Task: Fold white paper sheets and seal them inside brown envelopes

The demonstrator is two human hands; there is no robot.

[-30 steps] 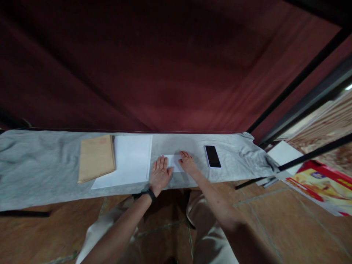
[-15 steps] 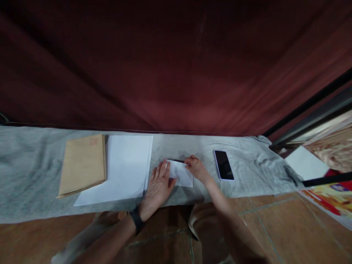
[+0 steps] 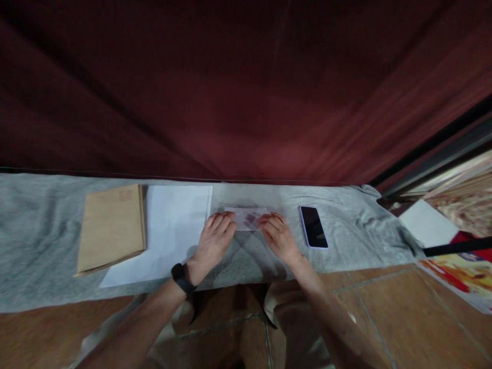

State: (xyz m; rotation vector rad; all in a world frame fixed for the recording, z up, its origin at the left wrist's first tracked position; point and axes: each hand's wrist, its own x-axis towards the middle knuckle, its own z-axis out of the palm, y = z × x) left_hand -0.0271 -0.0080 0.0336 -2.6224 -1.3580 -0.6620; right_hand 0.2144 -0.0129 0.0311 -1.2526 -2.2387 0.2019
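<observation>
A small folded sheet of white paper [image 3: 246,219] is held out between my two hands, above the grey cloth. My left hand [image 3: 217,234], with a black band on its wrist, pinches its left end with curled fingers. At the right end, my right hand [image 3: 277,233] grips the paper in the same way. Shadows of the hands fall across the paper. Just left of my left hand lie large white sheets [image 3: 179,225], partly under a stack of brown envelopes [image 3: 111,225].
To the right of my right hand a phone [image 3: 313,227] with a pale purple edge lies on the grey cloth [image 3: 353,230]. A dark red curtain [image 3: 246,102] hangs behind. Beyond the right end are a white box-like thing [image 3: 428,223] and a colourful printed package [image 3: 461,274].
My left hand, flat on the paper before, has curled round its left end. The paper has turned and moved farther from me, and its visible shape is narrower. My right hand now holds the right end.
</observation>
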